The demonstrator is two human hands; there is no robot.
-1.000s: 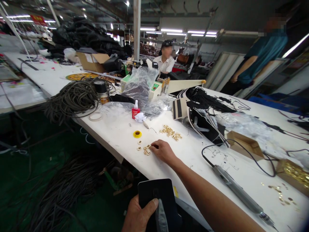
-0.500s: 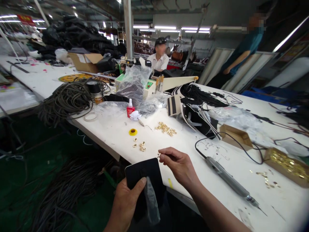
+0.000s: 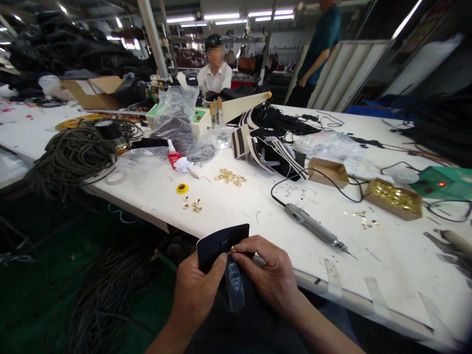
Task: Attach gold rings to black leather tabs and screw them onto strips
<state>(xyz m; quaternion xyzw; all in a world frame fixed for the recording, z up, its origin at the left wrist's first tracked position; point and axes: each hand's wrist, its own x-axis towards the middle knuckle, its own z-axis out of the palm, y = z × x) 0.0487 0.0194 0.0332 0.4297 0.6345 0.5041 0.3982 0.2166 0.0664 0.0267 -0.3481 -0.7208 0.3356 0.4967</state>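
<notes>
My left hand (image 3: 201,282) grips a black flat panel (image 3: 212,246) with a pale edge, thumb pressed on its face. From the panel hangs a strip wrapped in clear plastic (image 3: 235,287). My right hand (image 3: 271,265) pinches a small gold metal fitting (image 3: 232,250) against the panel, right by my left thumb; its exact shape is mostly hidden by the fingertips. On the white table beyond lie a few loose gold fittings (image 3: 193,205), a larger heap of gold fittings (image 3: 230,177) and a yellow tape roll (image 3: 182,189).
A grey electric screwdriver (image 3: 315,228) with a black cord lies at right, near a box of gold pieces (image 3: 394,196). A red glue bottle (image 3: 174,156), plastic bags and coiled black cord (image 3: 70,157) are at left. Two people are beyond the table.
My right hand has brought the gold fitting down and left onto the black panel. The panel is tilted more now, and the view has swung to the right.
</notes>
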